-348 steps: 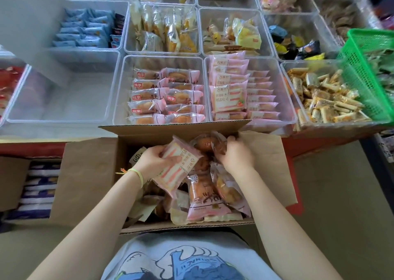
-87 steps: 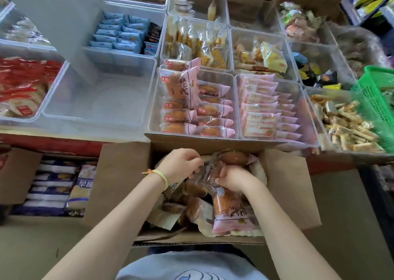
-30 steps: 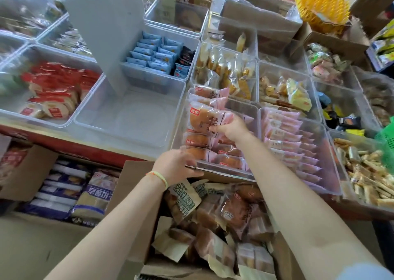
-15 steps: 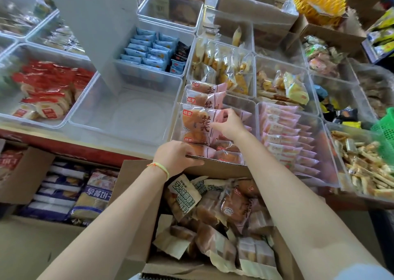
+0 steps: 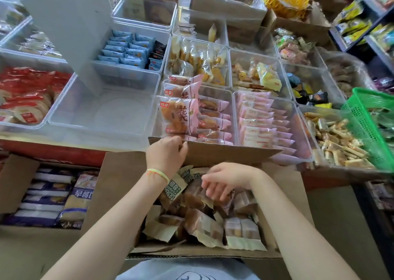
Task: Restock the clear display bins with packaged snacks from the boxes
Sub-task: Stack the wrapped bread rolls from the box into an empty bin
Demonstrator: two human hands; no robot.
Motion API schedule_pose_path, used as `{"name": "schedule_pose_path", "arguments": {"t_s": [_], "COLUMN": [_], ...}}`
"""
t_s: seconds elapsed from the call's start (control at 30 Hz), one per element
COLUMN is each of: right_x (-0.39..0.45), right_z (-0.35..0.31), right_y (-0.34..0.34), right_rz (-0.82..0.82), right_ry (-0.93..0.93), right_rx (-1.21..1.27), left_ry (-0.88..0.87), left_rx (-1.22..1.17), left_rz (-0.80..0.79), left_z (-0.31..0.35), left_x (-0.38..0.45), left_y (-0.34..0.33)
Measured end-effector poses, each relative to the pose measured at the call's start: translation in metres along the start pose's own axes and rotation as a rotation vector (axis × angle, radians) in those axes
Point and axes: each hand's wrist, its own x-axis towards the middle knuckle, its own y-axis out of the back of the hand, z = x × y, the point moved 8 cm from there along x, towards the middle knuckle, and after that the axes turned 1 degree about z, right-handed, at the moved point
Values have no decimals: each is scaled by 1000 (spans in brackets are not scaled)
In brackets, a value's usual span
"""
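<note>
Cardboard box (image 5: pixel 119 186) sits open in front of the person, its far flap (image 5: pixel 223 151) leaning against the near wall of the clear display bins and its inside heaped with wrapped bread packets (image 5: pixel 204 224). Left hand (image 5: pixel 166 154) rests at the top edge of that flap, fingers curled toward the rim; whether they grip the cardboard or only touch it cannot be told. A thin yellow-green band (image 5: pixel 157 174) circles the left wrist. Right hand (image 5: pixel 226 181) hovers low over the packets in the box, fingers loosely spread and holding nothing. Just beyond the flap, the middle bin (image 5: pixel 233 113) holds pink-trimmed bread packets (image 5: pixel 179 115) in 2 rows, the left row standing taller with 1 large packet facing forward. To its right, a bin of pale pink packets (image 5: pixel 258 117) is nearly full. To its left stands a bare clear bin (image 5: pixel 64 109). Farther left lie red-wrapped snacks (image 5: pixel 25 92). A green basket (image 5: pixel 371 126) sits at the far right.
</note>
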Motion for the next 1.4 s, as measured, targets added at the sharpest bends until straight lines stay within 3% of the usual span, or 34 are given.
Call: {"name": "schedule_pose_path", "arguments": {"t_s": [0.1, 0.2, 0.3, 0.47, 0.63, 0.77, 0.87, 0.93, 1.2, 1.3, 1.4], "right_x": [33, 46, 57, 72, 60, 27, -13, -39, -84, -71, -32], "right_z": [66, 102, 121, 132, 117, 74, 27, 0, -77, -103, -115], "right_y": [16, 32, 18, -4, -5, 0, 18, 35, 99, 115, 120], "right_rz": [213, 397, 331, 335, 300, 202, 209, 256, 614, 778, 817], "right_ry": [-245, -292, -281, -277, -196, -6, 132, 193, 493, 558, 538], "right_rx": [-286, -266, -250, -481, -385, -143, -152, -131, 70, 99, 111], "left_ry": [-28, -39, -34, 19, 42, 133, 191, 143, 67, 62, 177], "left_rx": [-41, -81, -104, -122, -153, -384, -778, -945, -1249, -1090, -875], "left_rz": [-109, -222, -295, -443, -664, -801, -841, -801, -293, -112, -89], "left_z": [15, 20, 25, 26, 31, 31, 46, 57, 24, 3, -27], "left_x": [-19, -29, -33, -41, -51, -61, -58, -46, 23, 51, 72], "left_y": [-19, -43, -56, -78, -100, -103, -78, -44, 60, 67, 49]}}
